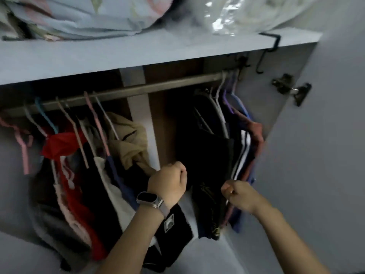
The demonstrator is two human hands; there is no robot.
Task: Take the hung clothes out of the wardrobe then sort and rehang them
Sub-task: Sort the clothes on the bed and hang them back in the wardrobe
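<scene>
wardrobe: open, pale shelf on top, metal rail running under it across both bays, door hinge on the right wall
shelf load: folded light-blue bedding on the left, clear plastic bag on the right
left bay: clothes bunched on thin hangers, tilted. Red garment, tan jacket, white and navy pieces between them, grey item low at the left
right bay: tighter dark bunch. Black garment in front, black piece with white stripes just behind it, rust-coloured one at the far right
middle: gap between the two bunches, rail bare there
left hand: fist curled, knuckles up, at the left edge of the black garment. Looks like it grips fabric, can't tell for sure. Watch on the wrist
right hand: fingers curled tight, pinching the black garment's right lower edge next to the striped piece
arms: both reach up from below, hands level, black garment between them
</scene>
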